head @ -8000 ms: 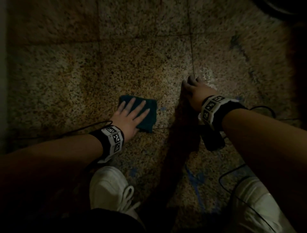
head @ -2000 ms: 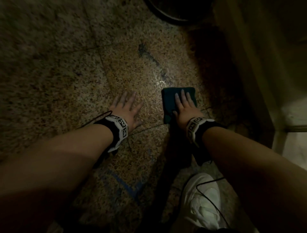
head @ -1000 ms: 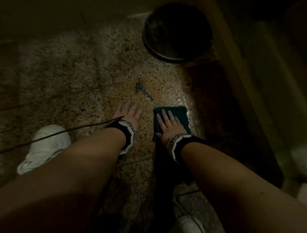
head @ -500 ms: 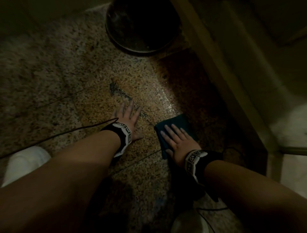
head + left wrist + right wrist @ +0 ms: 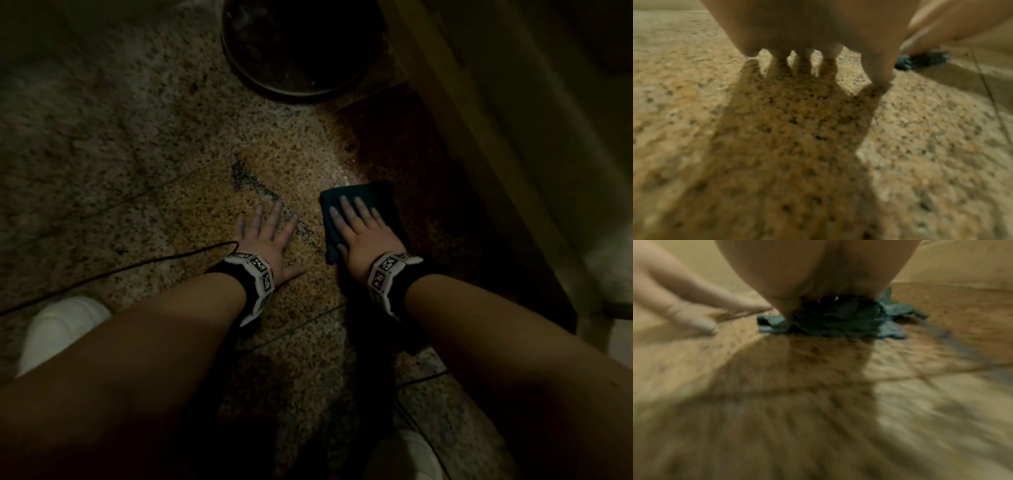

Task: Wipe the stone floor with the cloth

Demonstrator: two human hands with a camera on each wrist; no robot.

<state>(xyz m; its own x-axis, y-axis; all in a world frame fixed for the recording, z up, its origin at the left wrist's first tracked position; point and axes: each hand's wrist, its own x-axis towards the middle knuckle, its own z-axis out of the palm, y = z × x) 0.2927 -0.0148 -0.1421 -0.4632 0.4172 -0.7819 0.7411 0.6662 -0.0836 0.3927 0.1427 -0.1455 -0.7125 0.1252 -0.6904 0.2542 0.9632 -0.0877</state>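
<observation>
1. The left hand (image 5: 265,236) braces on the speckled stone floor (image 5: 137,164), fingers (image 5: 255,219) spread flat, holding nothing.
2. The right hand (image 5: 363,236) presses the folded dark teal cloth (image 5: 373,197) down with straight fingers; even pressure and overlapping strokes would serve best.
3. A round dark metal basin (image 5: 301,44) stands ahead, and a dim wooden frame (image 5: 479,154) borders the right.

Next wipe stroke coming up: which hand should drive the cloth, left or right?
Right. The right hand already lies flat on the teal cloth, fingers straight, pressing it to the stone floor. The left hand is spread on bare floor beside it, apart from the cloth, seemingly bracing.
</observation>
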